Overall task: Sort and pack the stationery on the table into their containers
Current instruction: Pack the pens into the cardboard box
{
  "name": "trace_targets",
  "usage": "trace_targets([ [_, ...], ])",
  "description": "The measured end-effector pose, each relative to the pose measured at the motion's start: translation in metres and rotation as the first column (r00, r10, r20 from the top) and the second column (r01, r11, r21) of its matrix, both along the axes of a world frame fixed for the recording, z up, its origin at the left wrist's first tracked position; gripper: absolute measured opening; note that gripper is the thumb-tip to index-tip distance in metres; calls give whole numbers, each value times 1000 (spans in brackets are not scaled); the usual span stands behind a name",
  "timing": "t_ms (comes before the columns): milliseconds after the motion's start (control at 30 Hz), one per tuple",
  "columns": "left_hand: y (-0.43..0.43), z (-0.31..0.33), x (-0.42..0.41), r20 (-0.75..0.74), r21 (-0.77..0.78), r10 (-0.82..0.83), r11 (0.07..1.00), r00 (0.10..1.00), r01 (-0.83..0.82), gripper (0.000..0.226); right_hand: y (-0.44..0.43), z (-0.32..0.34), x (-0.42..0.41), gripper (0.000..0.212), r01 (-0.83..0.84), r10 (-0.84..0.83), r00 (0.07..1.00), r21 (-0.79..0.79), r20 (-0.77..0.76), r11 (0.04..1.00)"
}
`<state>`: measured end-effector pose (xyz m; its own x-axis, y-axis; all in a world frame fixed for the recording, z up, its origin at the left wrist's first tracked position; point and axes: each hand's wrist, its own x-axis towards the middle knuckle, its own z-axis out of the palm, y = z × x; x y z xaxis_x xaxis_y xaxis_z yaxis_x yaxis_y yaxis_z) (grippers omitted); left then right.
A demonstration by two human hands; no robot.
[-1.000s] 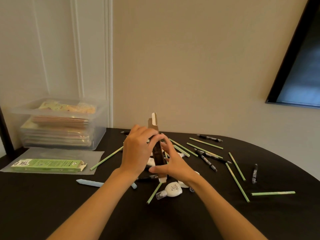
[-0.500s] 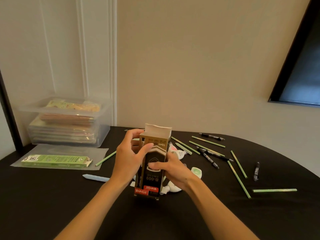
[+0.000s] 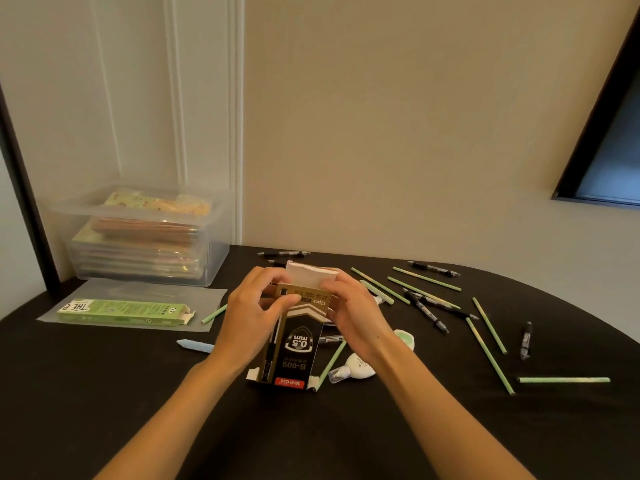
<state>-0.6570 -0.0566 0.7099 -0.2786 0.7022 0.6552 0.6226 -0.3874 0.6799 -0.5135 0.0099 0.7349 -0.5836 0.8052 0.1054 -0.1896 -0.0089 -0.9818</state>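
A clear plastic storage box (image 3: 138, 237), stacked with flat packets, is seen at the far left of a black table (image 3: 104, 393), against the wall. In front of it, a green carton (image 3: 121, 311) with 1 end flap open is laid on a clear plastic sleeve (image 3: 207, 296). A pale blue stick (image 3: 195, 345) and 1 green pencil (image 3: 214, 314) are seen just right of the sleeve.

At centre, a black-and-gold pen box (image 3: 298, 341), printed "0.5 mm", "B-009" and "12pcs", is held tilted above the table with its print upside down; its near end, flaps loose, is lowered to the tabletop, though contact cannot be confirmed. The far end is open, a white flap raised behind it. The box's upper left edge is gripped by the left hand (image 3: 252, 320), fingers curled behind it and thumb pressed on the front. The upper right edge is gripped by the right hand (image 3: 353, 317), its fingers bent over the open mouth.

Beside the right wrist, 2 white correction tape dispensers (image 3: 356, 368) are lying, 1 nearer the camera and 1 with a green face behind it. Further right, green pencils (image 3: 488, 355) and black pens (image 3: 426, 311) are scattered across the table, some crossing. 1 pen (image 3: 526, 339) and 1 pencil (image 3: 562, 379) are set apart at the far right.
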Motion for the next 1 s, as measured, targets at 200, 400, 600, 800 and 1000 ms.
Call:
trace_targets([
  [200, 0, -6, -8, -44, 6, 52, 999, 998, -52, 16, -4, 9, -5, 28, 29, -39, 998, 214, 44, 976],
  [400, 2, -11, -6, -43, 53, 71, 996, 997, -69, 26, -5, 6, -10, 23, 66, -85, 995, 271, 58, 960],
  [600, 0, -15, -6, -22, 106, 70, 992, 997, -67, 32, -7, 2, -12, 23, 103, -153, 985, 432, 83, 896],
  [800, -3, -13, -4, 22, 77, 50, 996, 999, -51, 31, -3, 2, -14, 25, 94, -182, 974, 491, 134, 866],
  [1000, -7, -8, -3, 140, 68, 0, 998, 990, -10, 49, -5, 5, -14, 16, 105, -245, 955, 585, 166, 804],
])
